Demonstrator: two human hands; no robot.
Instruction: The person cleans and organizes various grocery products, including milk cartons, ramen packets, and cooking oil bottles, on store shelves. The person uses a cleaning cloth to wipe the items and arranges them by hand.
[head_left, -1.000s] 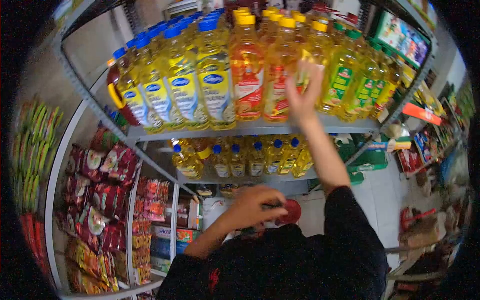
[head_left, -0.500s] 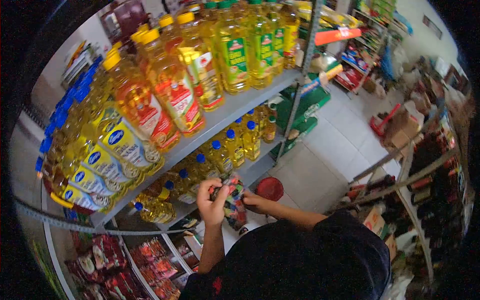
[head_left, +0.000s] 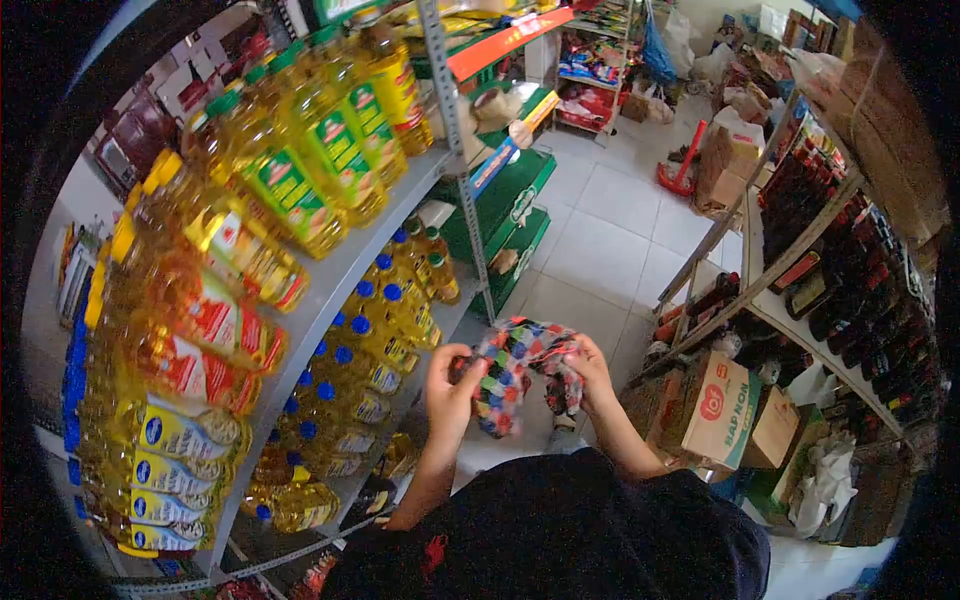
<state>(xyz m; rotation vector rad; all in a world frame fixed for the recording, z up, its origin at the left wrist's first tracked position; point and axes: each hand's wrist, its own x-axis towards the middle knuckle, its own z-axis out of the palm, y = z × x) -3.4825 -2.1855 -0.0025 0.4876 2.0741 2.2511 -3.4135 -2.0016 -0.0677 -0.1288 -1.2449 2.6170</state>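
Note:
A colourful patterned cloth (head_left: 505, 370), with red, green, blue and black patches, is stretched between my hands in front of my dark shirt. My left hand (head_left: 455, 385) grips its left end, thumb on top. Its right end is pinched in my right hand (head_left: 590, 370). The middle of the cloth arches up between them and both ends hang down. To the left stand shelves with oil bottles (head_left: 290, 190), some capped green, yellow or blue.
A metal shelf edge (head_left: 340, 290) runs along the left. On the right are a rack of dark bottles (head_left: 850, 270) and a cardboard box (head_left: 717, 410). A red dustpan (head_left: 677, 177) lies on the tiled floor (head_left: 595, 245) beyond.
The view has turned to the right. The cloth was bunched between closer hands; now my hands are farther apart and it is spread. The red round object on the floor no longer shows.

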